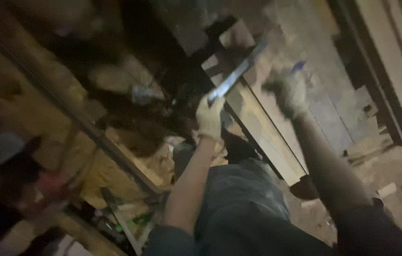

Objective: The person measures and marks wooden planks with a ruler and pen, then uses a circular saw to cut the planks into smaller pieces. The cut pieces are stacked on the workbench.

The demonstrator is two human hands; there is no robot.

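The picture is dark, tilted and blurred. My left hand (209, 118), in a pale work glove, grips one end of a long flat metal ruler (235, 75) that slants up to the right over a dark frame. My right hand (287, 92), also gloved, is closed around a small blue pen-like object (298, 67) and hovers just right of the ruler, above a light wooden board (262, 130). My grey-trousered leg (239, 199) fills the lower middle.
Wooden planks (305, 42) and offcuts cover the floor at the right, with sawdust (400, 166) near the edge. A dark metal bar (82, 121) runs diagonally at the left over yellowish boards. Blurred clutter lies at the lower left.
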